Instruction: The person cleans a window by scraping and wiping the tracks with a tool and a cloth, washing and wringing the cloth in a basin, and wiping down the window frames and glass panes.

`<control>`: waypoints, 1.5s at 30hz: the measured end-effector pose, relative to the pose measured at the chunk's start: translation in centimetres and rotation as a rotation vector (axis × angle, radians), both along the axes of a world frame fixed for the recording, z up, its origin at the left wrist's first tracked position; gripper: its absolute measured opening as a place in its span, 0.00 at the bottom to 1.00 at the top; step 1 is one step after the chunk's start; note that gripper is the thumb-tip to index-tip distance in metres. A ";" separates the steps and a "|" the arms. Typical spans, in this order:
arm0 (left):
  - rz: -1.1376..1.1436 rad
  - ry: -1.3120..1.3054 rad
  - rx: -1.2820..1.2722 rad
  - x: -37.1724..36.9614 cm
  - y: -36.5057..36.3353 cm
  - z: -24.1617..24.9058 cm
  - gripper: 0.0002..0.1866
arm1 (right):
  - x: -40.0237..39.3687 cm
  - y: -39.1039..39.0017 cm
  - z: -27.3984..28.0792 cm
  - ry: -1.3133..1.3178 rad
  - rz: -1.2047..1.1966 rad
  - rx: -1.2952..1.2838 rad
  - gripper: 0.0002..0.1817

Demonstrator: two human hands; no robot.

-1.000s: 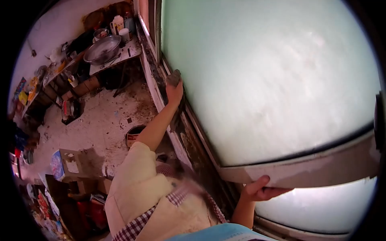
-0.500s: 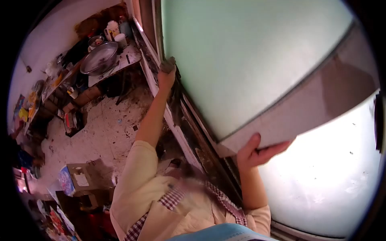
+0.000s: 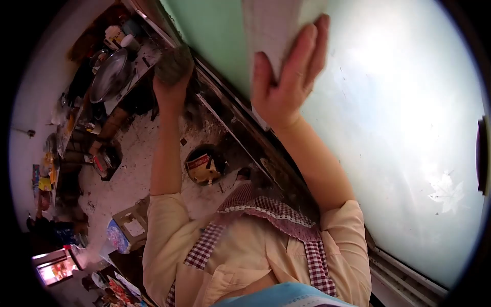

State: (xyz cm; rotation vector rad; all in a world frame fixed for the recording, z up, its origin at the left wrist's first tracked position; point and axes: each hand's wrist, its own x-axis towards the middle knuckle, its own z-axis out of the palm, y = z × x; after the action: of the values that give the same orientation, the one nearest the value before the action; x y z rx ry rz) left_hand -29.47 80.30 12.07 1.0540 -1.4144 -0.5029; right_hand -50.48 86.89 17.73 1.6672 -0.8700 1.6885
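My left hand (image 3: 171, 84), arm stretched forward, is closed around a dark grey-green rag (image 3: 176, 64) at the left edge of the window frame; its fingers are mostly hidden. My right hand (image 3: 291, 82) lies with fingers stretched and thumb apart against the pale stile (image 3: 266, 36) of a sliding window. Green-tinted frosted glass (image 3: 215, 41) lies left of the stile, and a bright frosted pane (image 3: 394, 128) fills the right side. A dark, dirty sill track (image 3: 240, 123) runs diagonally below both hands.
A table at upper left bears a large metal basin (image 3: 110, 77) and containers. On the floor stand a round bin (image 3: 205, 163) with cardboard in it and a cardboard box (image 3: 134, 225). Another person (image 3: 59, 230) is at far left. A checked apron (image 3: 271, 215) covers my front.
My view has turned. My right hand has gone from the window's lower corner up onto the stile, fingers now pointing up. The left hand with the rag appears further left and nearer.
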 end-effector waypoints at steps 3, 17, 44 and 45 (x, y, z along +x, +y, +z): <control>0.005 -0.017 -0.169 -2.3 1.4 4.4 0.21 | 0.6 -1.3 -0.3 -0.044 0.004 0.002 0.30; -0.088 -0.222 -0.795 -10.0 4.2 14.8 0.34 | 1.3 -1.3 -2.9 -0.070 0.147 0.094 0.31; 0.076 -0.427 -0.605 -7.6 1.2 16.5 0.34 | 4.2 -6.9 -2.4 -0.147 0.013 0.048 0.23; 0.064 -0.408 -0.578 -7.6 0.8 16.7 0.35 | 4.2 -7.1 -2.3 -0.137 0.013 0.066 0.23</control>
State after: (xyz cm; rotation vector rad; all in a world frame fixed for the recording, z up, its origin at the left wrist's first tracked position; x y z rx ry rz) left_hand -37.03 81.07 28.72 0.7431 -1.7336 0.1851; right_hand -46.29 79.76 15.38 1.6181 -0.9914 1.8181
